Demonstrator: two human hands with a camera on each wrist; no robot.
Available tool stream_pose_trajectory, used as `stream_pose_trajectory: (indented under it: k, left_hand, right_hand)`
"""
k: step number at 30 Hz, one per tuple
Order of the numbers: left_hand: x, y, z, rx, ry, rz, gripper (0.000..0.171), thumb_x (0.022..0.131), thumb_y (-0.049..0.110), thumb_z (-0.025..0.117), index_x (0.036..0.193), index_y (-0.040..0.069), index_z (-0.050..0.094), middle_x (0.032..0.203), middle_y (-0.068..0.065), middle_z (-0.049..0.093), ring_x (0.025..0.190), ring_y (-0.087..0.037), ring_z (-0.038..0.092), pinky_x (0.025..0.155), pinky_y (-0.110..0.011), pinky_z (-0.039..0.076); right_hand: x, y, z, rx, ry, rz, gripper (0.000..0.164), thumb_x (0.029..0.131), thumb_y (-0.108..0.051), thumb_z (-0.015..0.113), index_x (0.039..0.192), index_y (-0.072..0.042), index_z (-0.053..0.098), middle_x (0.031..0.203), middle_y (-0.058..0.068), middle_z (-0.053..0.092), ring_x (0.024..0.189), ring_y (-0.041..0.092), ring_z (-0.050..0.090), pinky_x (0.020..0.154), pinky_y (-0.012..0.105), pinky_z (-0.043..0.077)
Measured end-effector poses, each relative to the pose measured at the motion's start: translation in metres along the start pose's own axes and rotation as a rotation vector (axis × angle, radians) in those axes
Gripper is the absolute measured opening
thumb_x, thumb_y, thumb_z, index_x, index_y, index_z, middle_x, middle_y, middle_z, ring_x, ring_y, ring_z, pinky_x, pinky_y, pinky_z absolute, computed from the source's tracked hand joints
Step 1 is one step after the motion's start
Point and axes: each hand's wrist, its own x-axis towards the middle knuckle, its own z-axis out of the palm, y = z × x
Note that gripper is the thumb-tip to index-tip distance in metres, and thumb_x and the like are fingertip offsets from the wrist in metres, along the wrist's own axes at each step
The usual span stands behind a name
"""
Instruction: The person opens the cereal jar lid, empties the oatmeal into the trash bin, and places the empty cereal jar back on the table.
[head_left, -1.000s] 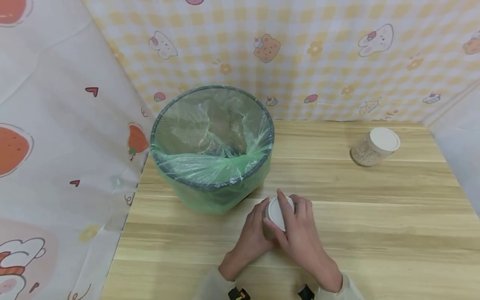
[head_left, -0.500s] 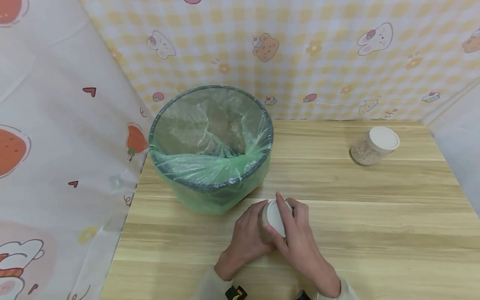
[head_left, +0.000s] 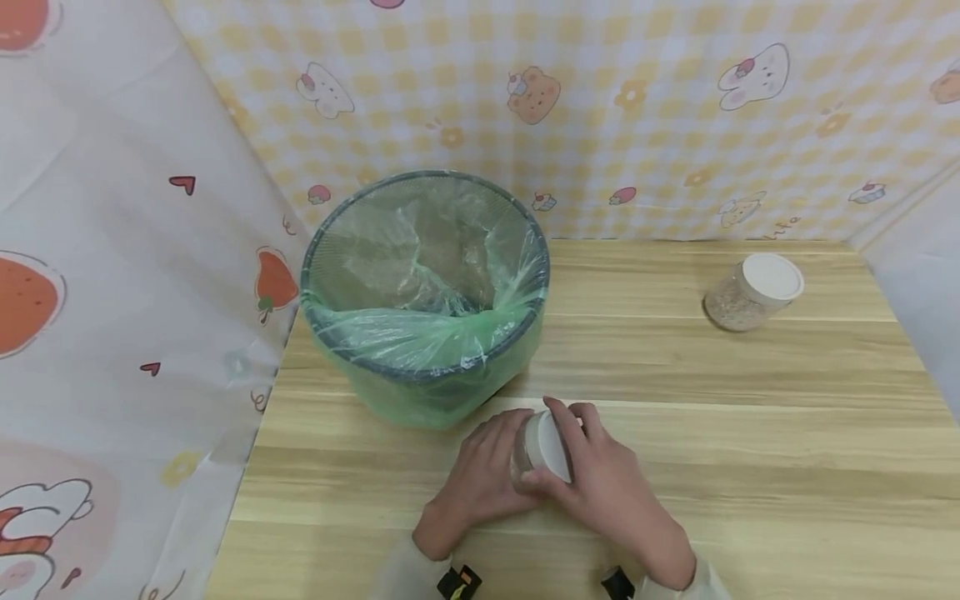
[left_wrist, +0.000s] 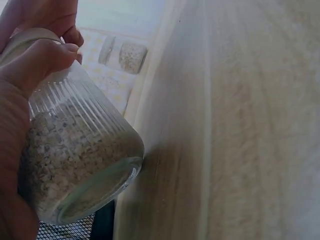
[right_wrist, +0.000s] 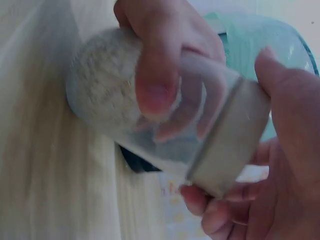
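A: What's the deal with the jar? Lid on or off?

B: On. It's tipped, with the lid leaning over to the right, and it's toward the near edge of the tabletop, a bit left of the middle. Pale flakes fill part of it. Can't honestly tell if the base touches the wood, the wrist views are too murky there.

A: And the grip?

B: Left hand is curled round the glass, thumb on one side, fingers on the other. Right hand has the lid by its rim, spread only as wide as the lid.

A: Looks like lid-twisting to me. Tips?

B: Same read. I'd hold the glass dead steady, turn just the right wrist, and bring the jar more upright before the lid comes loose, or flakes could spill. Even pressure round the rim, no squeezing.

A: Anything in the way?

B: Nah. The bin with the green liner sits toward the back left corner, and a second jar, lid on, is near the back right corner.
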Motion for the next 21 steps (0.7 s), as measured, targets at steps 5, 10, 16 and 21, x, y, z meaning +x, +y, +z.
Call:
stream_pose_trajectory:
  k: [5,10,16,21]
  left_hand:
    - [0.001,0.003,-0.001,0.028,-0.009,0.019,0.094,0.058,0.049,0.084,0.129,0.001,0.046,0.118,-0.009,0.056,0.104,-0.021,0.058,0.086,-0.033,0.048]
    - [0.001,0.006,-0.001,0.038,-0.025,-0.001,0.094,0.056,0.048,0.085,0.129,0.003,0.045,0.119,-0.008,0.056,0.103,-0.021,0.058,0.085,-0.034,0.048]
    - [0.000,0.003,0.001,0.033,-0.026,-0.015,0.096,0.055,0.051,0.085,0.129,0.005,0.045,0.118,-0.007,0.056,0.103,-0.020,0.057,0.085,-0.032,0.048]
    - [-0.001,0.000,0.005,0.032,0.004,-0.008,0.094,0.057,0.055,0.082,0.129,0.006,0.048,0.115,-0.005,0.058,0.099,-0.018,0.059,0.082,-0.030,0.049]
  right_hand:
    - [0.003,0.002,-0.004,-0.068,-0.034,0.058,0.085,0.069,-0.069,0.070,0.135,-0.021,0.048,0.107,0.002,0.052,0.059,0.019,0.054,0.046,0.033,0.039]
    - [0.004,0.001,0.001,-0.084,-0.041,0.115,0.087,0.067,-0.078,0.062,0.129,-0.018,0.051,0.098,0.004,0.051,0.053,0.020,0.051,0.045,0.033,0.037]
    - [0.006,0.000,0.006,-0.045,-0.002,0.118,0.081,0.068,-0.074,0.065,0.124,-0.017,0.053,0.090,0.004,0.047,0.052,0.017,0.047,0.043,0.031,0.035]
    - [0.004,0.003,0.010,0.018,0.061,0.067,0.070,0.071,-0.062,0.071,0.122,-0.016,0.056,0.089,0.002,0.045,0.054,0.011,0.044,0.044,0.027,0.036]
